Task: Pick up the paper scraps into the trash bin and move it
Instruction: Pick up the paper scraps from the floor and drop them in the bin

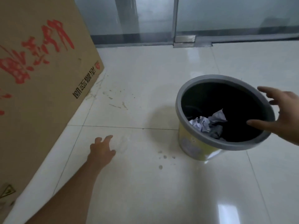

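Observation:
A round trash bin [182, 101] with a grey rim and yellowish wall stands on the tiled floor at the right. Crumpled white paper scraps [208, 122] lie inside it against the black liner. My right hand [283, 113] hovers over the bin's right rim with fingers spread and the thumb reaching across the opening; it holds nothing. My left hand [102, 151] is stretched out low over the floor, left of the bin, fingers loosely apart and empty.
A large cardboard box [40, 88] with red lettering stands at the left on a white base. A glass wall and door frame [175, 21] close off the far side. Stains [161, 159] mark the pale floor tiles near the bin.

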### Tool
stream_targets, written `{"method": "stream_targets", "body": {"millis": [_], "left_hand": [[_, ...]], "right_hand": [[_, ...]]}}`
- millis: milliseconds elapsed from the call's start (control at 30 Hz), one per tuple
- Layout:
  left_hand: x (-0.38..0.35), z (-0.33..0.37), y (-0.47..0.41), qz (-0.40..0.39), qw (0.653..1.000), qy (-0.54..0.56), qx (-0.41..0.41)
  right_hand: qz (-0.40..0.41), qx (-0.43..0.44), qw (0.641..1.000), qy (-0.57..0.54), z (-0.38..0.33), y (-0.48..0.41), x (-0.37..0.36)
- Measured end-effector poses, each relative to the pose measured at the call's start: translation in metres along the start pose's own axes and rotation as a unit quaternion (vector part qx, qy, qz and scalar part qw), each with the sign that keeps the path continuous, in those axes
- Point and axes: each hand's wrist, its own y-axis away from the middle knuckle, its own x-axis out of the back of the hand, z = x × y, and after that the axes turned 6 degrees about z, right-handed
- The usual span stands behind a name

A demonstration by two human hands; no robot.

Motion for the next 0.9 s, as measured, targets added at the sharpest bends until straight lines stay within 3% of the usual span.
{"method": "stream_targets", "body": {"millis": [67,167,267,400,533,733,900], "left_hand": [[-0.026,-0.006,0.003,-0.029,0.999,-0.020,-0.006],[-0.053,0.001,0.004,-0.048,0.997,-0.033,-0.042],[-0.069,0.011,0.000,-0.029,0.997,-0.034,-0.063],[-0.072,0.012,-0.007,-0.018,0.995,0.045,-0.083],[-0.008,0.064,-0.006,0.054,0.976,0.203,-0.050],[0.113,0.208,0.034,0.132,0.927,0.270,-0.223],[0.119,0.292,0.081,0.041,0.893,0.276,-0.353]], "right_hand": [[0.018,-0.006,1.000,-0.012,0.010,0.004,-0.004],[-0.018,-0.058,0.998,-0.013,0.056,0.002,-0.009],[-0.008,-0.086,0.996,-0.032,0.120,-0.013,-0.016],[-0.009,-0.086,0.994,-0.070,0.076,0.003,-0.003],[0.030,-0.098,0.989,-0.102,0.041,0.004,0.009],[0.039,-0.171,0.975,-0.136,0.030,0.009,0.012],[0.048,-0.205,0.963,-0.169,0.023,0.013,0.025]]}}
